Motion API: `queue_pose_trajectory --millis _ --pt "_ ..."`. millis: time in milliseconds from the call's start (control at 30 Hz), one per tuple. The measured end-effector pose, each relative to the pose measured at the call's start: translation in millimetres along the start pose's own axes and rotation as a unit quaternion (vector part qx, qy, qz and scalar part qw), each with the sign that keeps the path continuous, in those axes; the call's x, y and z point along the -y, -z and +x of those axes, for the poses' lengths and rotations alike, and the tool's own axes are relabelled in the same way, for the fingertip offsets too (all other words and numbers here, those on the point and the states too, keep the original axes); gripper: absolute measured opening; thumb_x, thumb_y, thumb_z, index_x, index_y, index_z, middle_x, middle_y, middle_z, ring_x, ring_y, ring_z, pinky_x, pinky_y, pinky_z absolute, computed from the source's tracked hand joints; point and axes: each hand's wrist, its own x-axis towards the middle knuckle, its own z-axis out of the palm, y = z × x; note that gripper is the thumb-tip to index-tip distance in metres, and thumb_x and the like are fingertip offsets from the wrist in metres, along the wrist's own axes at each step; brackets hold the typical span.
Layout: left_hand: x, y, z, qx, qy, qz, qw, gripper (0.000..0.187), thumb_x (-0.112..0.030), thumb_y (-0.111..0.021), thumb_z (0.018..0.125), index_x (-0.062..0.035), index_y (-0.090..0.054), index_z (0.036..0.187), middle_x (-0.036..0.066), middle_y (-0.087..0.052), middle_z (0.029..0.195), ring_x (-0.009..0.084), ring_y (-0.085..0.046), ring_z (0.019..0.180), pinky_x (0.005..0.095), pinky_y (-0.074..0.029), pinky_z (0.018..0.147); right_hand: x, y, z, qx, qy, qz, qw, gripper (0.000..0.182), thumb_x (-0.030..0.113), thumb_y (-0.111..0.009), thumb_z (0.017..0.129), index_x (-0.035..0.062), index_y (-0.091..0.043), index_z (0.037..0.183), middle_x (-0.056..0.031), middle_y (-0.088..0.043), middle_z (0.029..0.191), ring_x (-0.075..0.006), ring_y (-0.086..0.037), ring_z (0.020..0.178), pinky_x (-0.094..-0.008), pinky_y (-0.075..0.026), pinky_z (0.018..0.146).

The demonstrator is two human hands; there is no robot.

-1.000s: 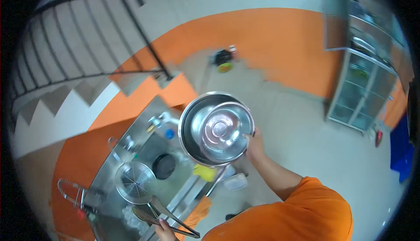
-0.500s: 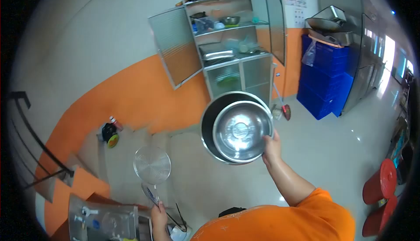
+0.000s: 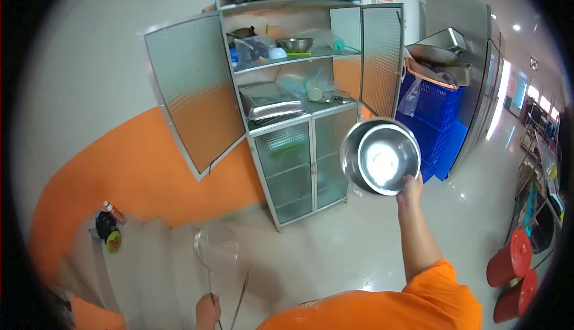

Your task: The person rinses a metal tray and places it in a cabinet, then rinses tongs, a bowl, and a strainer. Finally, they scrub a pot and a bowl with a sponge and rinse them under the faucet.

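Note:
Out in front, my right hand (image 3: 409, 191) is closed on the near edge of two nested metal bowls. The smaller shiny bowl (image 3: 382, 159) sits tilted inside the wider, deeper bowl (image 3: 350, 150), its open side facing me. Lower down, my left hand (image 3: 208, 311) grips the handle of a long-handled wire skimmer (image 3: 216, 247). The skimmer's round mesh head points away from me, over the pale floor. Close to the right of that hand runs a thin dark rod (image 3: 242, 294), its lower end out of view.
Ahead stands a metal cabinet (image 3: 281, 177), its upper glass doors (image 3: 194, 90) swung wide. Its shelves hold a metal bowl (image 3: 295, 44) and a lidded tray (image 3: 272, 102). Stacked blue crates (image 3: 427, 105) stand to the right, red bins (image 3: 510, 258) nearer me. Steps (image 3: 152, 258) lie left.
The cabinet looms larger and closer. My right hand has carried the nested bowls rightward and a little up in view; my left hand still holds the skimmer, now slightly lower.

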Motion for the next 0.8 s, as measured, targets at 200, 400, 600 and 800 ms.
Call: queue_pose_trajectory --millis 200,400,600,800 --pt "-74.9 12.7 179.8 0.065 -0.102 0.019 0.992 0.026 -0.024 -0.046 0.083 -0.0004 -0.056 0.078 0.018 -0.057 0.077 0.0351 -0.055 0.071 0.0436 -0.043 0.063 4.1 -118.2 76.1 -0.006 0.315 -0.090 0.945 0.049 -0.007 -0.034 0.068 -0.0044 -0.046 0.115 -0.0144 -0.050 0.114 -0.0209 -0.049 0.104 -0.0281 -0.034 0.090" --pt "-146.2 -25.6 297.9 0.155 -0.145 0.095 0.972 0.030 -0.031 -0.044 0.083 -0.0055 -0.059 0.082 0.015 -0.059 0.080 0.0322 -0.056 0.074 0.0426 -0.043 0.062 23.7 -234.9 187.3 0.022 0.654 -0.290 0.698 0.049 -0.011 -0.042 0.066 0.0076 -0.054 0.109 -0.0121 -0.051 0.113 -0.0265 -0.045 0.108 -0.0342 -0.032 0.094" --pt "-142.4 -69.6 324.4 0.160 0.012 0.059 0.985 0.032 -0.032 -0.042 0.082 -0.0062 -0.061 0.083 0.016 -0.060 0.080 0.0356 -0.057 0.075 0.0448 -0.044 0.069 -20.3 -380.3 309.5 0.098 0.811 -0.362 0.449 0.039 0.005 -0.052 0.074 0.0196 -0.055 0.109 -0.0021 -0.051 0.114 -0.0236 -0.047 0.101 -0.0497 -0.033 0.089" --pt "-161.2 -78.8 314.5 0.084 0.178 0.007 0.980 0.031 -0.032 -0.040 0.084 -0.0077 -0.059 0.084 0.017 -0.059 0.085 0.0360 -0.055 0.080 0.0445 -0.043 0.071 -96.9 -509.4 400.6 0.110 0.824 -0.395 0.391 0.045 0.013 -0.050 0.075 0.0242 -0.048 0.118 -0.0009 -0.046 0.121 -0.0223 -0.046 0.103 -0.0559 -0.030 0.089"
